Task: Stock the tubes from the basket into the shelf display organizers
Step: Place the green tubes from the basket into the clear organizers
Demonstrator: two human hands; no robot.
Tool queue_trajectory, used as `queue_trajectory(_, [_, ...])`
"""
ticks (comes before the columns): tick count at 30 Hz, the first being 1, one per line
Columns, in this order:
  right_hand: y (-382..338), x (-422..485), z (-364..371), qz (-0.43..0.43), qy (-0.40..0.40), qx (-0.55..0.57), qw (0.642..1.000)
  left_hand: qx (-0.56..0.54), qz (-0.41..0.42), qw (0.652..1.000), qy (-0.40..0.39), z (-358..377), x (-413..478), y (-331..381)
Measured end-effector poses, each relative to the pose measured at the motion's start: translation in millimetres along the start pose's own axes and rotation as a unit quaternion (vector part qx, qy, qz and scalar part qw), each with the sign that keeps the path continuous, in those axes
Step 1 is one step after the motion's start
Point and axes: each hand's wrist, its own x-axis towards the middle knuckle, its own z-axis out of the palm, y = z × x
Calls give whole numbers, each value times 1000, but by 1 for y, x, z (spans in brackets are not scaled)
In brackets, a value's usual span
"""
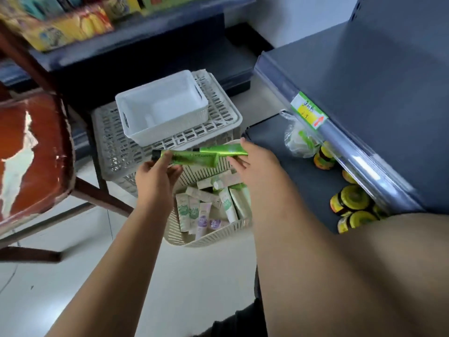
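I hold a green tube [194, 158] in my left hand [155, 183], thumb and fingers pinched round it near its black cap, level above the basket [213, 235]. My right hand [257, 166] grips a second green tube [224, 150] by its flat end, fingers curled round it. The two tubes overlap in the middle. Below them the basket holds a heap of pale tubes [206, 205]. Just behind it a white bin [170, 132] rests on an upturned crate [109, 147]. To my right is a grey shelf [303, 178] with yellow-lidded jars [352, 198]; to my left, a red chair [31, 152].
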Motion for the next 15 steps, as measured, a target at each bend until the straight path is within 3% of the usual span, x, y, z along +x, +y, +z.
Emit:
queue_trajectory(3, [-22,-29,0,-35,-32,48,998,-75,-17,996,-42,9,-17,14])
queue_trajectory(10, [-67,-98,-29,-180,-15,67,981,-180,-99,963,-174,53,-75,35])
queue_trajectory(13, [-82,-125,-46,-275,-21,45,960,-156,-108,947,-258,74,-100,35])
queue_trajectory(15, [-93,-145,-56,-322,-14,40,946,-77,-76,931,-350,89,-114,34])
